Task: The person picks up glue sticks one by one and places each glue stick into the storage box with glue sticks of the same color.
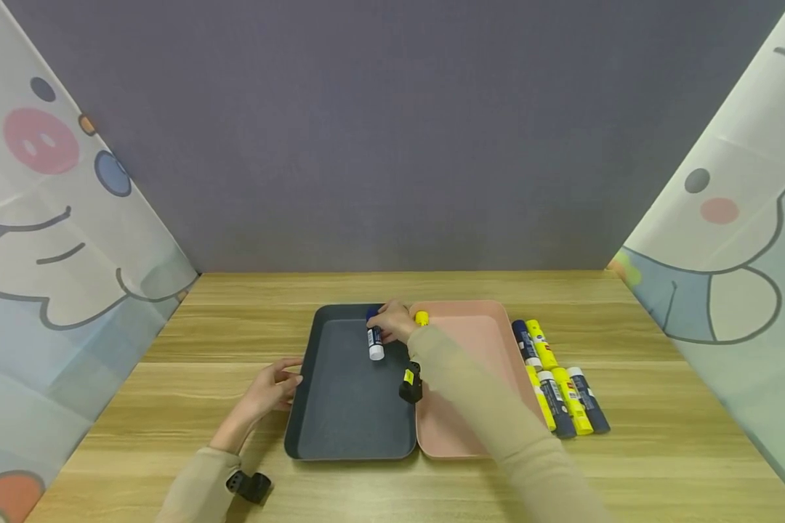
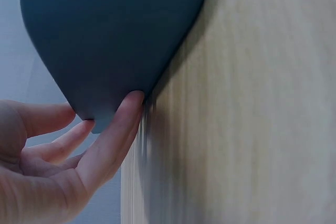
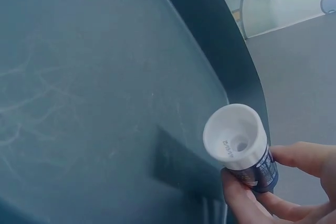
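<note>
My right hand (image 1: 392,321) grips a dark blue glue stick with a white end (image 1: 376,347) at the far part of the dark grey tray (image 1: 353,459). In the right wrist view, the thumb and fingers are round the glue stick (image 3: 236,137), its white end facing the camera above the tray floor. At the tray's left side, my left hand (image 1: 271,388) touches the outer wall with extended fingers (image 2: 118,135). A yellow glue stick (image 1: 421,318) shows at the far left corner of the pink tray (image 1: 497,311), partly hidden by the right arm.
Against the dark tray's right side stands the pink tray, crossed by my right forearm. Several yellow glue sticks (image 1: 541,345) and dark blue glue sticks (image 1: 589,401) lie in two rows on the wooden table (image 1: 661,436), right of the pink tray. A grey panel (image 1: 399,145) rises behind the table.
</note>
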A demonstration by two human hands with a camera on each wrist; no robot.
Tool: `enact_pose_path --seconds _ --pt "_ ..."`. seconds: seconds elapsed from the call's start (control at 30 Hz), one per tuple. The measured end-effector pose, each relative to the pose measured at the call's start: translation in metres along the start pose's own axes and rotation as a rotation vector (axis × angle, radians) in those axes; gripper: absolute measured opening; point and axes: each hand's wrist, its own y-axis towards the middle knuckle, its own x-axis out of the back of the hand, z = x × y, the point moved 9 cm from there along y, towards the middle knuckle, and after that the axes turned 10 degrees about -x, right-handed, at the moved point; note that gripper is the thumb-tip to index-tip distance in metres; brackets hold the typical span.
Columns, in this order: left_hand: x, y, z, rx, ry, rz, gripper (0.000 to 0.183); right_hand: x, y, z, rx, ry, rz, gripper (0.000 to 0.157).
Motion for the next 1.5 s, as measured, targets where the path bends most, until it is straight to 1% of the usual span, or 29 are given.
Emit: enact_pose_path --seconds 0.17,0.4,0.53,0.7,0.9,1.07,1.23,1.4,1.5 --pt "0.000 0.000 0.001 0.004 -0.013 -0.001 0.042 -0.004 0.000 -0.001 0.003 -0.025 -0.013 0.047" --pt "0.000 0.000 0.001 0.006 -0.020 0.003 0.043 -0.004 0.005 -0.004 -0.011 -0.044 -0.048 0.038" --pt "-0.001 0.000 0.001 0.002 -0.024 0.006 0.043 -0.005 0.007 -0.006 -0.031 -0.051 -0.054 0.039" --pt "0.000 0.000 0.001 0.006 -0.013 -0.009 0.042 -0.006 0.008 -0.009 -0.053 -0.059 -0.048 0.042" --pt "0.001 0.000 0.001 0.007 0.003 -0.022 0.041 -0.009 0.006 -0.008 -0.052 -0.046 -0.014 0.040" --pt "0.001 0.000 0.000 0.006 -0.007 -0.020 0.041 -0.010 0.000 -0.004 -0.012 -0.047 0.017 0.038" --pt "0.001 0.001 0.000 0.008 -0.011 -0.013 0.041 -0.008 -0.009 0.005 0.037 -0.086 0.044 0.036" --pt "0.001 0.001 0.000 0.008 -0.011 -0.013 0.041 -0.006 -0.020 0.013 0.106 -0.197 0.045 0.036" --pt "0.001 0.001 0.002 0.010 -0.015 -0.025 0.041 -0.005 -0.025 0.016 0.144 -0.273 0.036 0.036"
